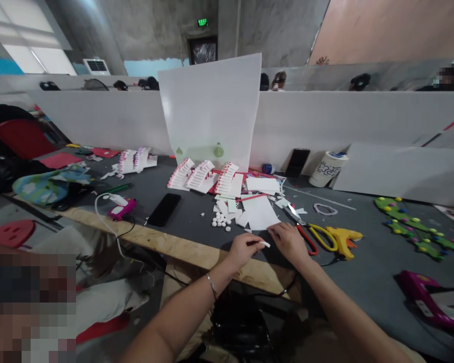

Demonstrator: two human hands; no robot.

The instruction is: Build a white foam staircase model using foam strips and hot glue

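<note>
My left hand (245,249) pinches a small white paper strip (265,244) between thumb and fingertips, above the table's front edge. To its right, my right hand (290,243) has its fingers curled and pressed together by the near corner of a white paper sheet (259,214); what they hold, if anything, is too small to make out. Beyond my left hand is a cluster of small white round pieces (220,220). Scissors (306,232) with red and yellow handles lie beside my right hand, next to a yellow glue gun (346,242).
Fanned white pieces with red tips (200,175) stand before an upright white board (212,111). A black phone (164,209) lies left; another phone (297,162) leans near a paper cup (327,169). Green decorated pieces (412,224) lie right. A person sits at the left.
</note>
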